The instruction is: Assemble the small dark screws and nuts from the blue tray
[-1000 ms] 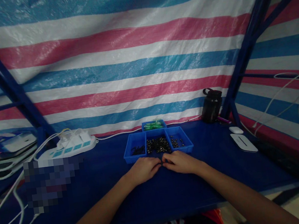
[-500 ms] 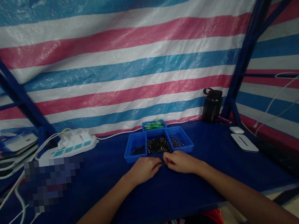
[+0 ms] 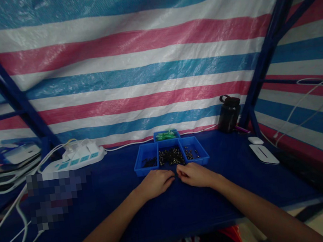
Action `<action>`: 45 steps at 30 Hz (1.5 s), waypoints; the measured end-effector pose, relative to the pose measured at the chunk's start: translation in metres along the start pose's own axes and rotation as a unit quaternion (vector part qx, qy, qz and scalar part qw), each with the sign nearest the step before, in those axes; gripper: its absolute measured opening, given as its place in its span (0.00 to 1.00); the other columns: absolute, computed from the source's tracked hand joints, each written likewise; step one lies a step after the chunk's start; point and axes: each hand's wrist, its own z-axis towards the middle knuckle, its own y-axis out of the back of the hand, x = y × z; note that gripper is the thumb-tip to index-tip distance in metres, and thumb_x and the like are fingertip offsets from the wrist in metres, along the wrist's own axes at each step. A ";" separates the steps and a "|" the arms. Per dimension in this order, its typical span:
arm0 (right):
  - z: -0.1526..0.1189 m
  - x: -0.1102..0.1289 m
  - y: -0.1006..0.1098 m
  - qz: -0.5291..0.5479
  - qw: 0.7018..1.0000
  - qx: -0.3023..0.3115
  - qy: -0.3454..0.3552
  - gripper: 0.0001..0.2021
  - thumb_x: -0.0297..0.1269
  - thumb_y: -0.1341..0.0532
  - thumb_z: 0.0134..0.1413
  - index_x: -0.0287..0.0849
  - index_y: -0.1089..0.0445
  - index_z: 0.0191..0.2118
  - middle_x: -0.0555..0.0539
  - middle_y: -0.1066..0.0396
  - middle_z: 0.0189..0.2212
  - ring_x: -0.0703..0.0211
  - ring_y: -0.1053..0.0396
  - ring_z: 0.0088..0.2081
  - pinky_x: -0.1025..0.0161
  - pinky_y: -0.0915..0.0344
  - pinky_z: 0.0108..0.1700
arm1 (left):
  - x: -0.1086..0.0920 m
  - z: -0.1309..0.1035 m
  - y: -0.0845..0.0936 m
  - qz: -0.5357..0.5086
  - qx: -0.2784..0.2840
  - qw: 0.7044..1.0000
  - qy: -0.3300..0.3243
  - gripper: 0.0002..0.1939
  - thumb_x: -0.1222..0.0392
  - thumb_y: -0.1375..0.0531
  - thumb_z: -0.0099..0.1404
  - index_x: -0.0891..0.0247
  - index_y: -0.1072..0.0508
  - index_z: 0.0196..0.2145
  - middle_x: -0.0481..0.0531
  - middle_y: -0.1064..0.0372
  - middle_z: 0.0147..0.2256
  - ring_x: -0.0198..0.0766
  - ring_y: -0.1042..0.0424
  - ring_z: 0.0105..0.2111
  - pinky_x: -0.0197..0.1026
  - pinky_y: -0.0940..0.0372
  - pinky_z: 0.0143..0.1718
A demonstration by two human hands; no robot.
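Observation:
My left hand (image 3: 157, 181) rests on the dark blue table, its fingers curled together, just in front of the trays. Close beside it, a small gap apart, my right hand (image 3: 195, 174) is closed too, thumb against the bent fingers. Whatever either hand may hold is hidden. Beyond them stand blue plastic trays. The left tray (image 3: 137, 167) has thin black pieces (image 3: 149, 162); the middle one holds a heap of small dark, shiny metal parts (image 3: 171, 156). A few similar parts (image 3: 191, 152) lie in the right tray (image 3: 204, 156). Green pieces (image 3: 165, 135) fill the back tray (image 3: 155, 137).
At left are a white power strip (image 3: 80, 159) with plugs, loose white cables (image 3: 21, 216) and a stack of devices (image 3: 11, 171). A dark bottle (image 3: 229, 113) stands at back right, near a white flat box (image 3: 264, 154). Striped sheeting (image 3: 144, 74) hangs behind, between blue frame posts.

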 end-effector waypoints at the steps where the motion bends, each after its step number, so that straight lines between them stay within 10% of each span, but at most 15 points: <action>1: 0.000 0.001 0.001 0.000 1.000 0.001 0.000 0.06 0.28 0.46 0.53 0.42 0.36 0.37 0.53 0.33 0.24 0.65 0.38 0.25 0.68 0.52 0.28 | 0.000 0.000 0.000 0.001 0.000 1.000 0.000 0.09 0.60 0.50 0.69 0.60 0.31 0.39 0.49 0.28 0.34 0.37 0.29 0.35 0.35 0.40 0.34; 13: 0.000 0.004 0.003 0.002 1.000 0.001 0.009 0.09 0.41 0.46 0.60 0.42 0.34 0.40 0.51 0.30 0.25 0.63 0.34 0.27 0.68 0.50 0.28 | 0.003 0.000 -0.002 0.005 -0.003 1.000 -0.011 0.08 0.60 0.50 0.68 0.60 0.31 0.39 0.48 0.28 0.34 0.38 0.28 0.34 0.35 0.41 0.33; 45: 0.000 0.002 0.001 -0.030 0.999 0.004 0.043 0.10 0.37 0.48 0.61 0.40 0.31 0.36 0.47 0.27 0.29 0.61 0.31 0.30 0.67 0.45 0.32 | 0.001 0.000 0.001 0.010 -0.022 1.000 0.014 0.08 0.59 0.48 0.67 0.62 0.31 0.36 0.49 0.30 0.32 0.36 0.30 0.32 0.34 0.41 0.31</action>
